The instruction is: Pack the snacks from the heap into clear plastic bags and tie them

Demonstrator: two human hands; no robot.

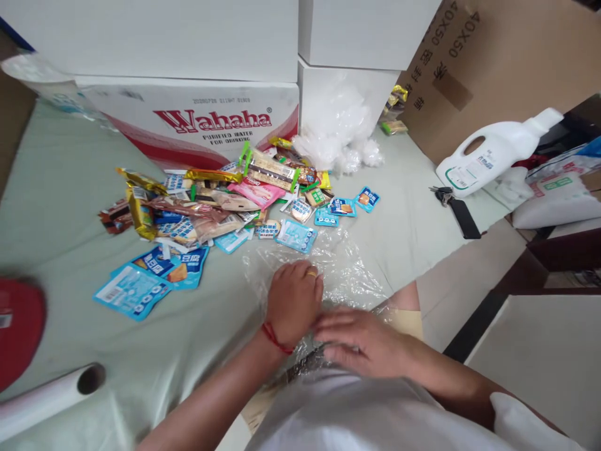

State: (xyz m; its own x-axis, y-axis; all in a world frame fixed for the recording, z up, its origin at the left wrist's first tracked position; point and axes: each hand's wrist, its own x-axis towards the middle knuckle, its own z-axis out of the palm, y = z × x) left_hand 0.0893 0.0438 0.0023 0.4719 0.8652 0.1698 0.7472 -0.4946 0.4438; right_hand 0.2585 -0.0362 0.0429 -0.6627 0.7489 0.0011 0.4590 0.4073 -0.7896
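Note:
A thin, crinkled clear plastic bag [350, 269] lies spread at the table's front edge, partly hanging over it. My left hand [295, 297], with a red cord at the wrist and a ring, rests on the bag with its fingers curled into the plastic. Close beside it, my right hand [361, 338] lies over the near part of the bag, fingers stretched out toward the left hand. Just beyond the bag is a heap of wrapped snacks [220, 200]. Flat blue snack packets [134, 291] lie to the left of the hands.
A Wahaha water carton [201, 119] stands behind the heap, beside a bundle of crumpled clear plastic [340, 125]. At the right are a white detergent bottle [488, 153] and keys with a black holder [462, 216]. A white roll [51, 394] and red object [19, 332] lie left.

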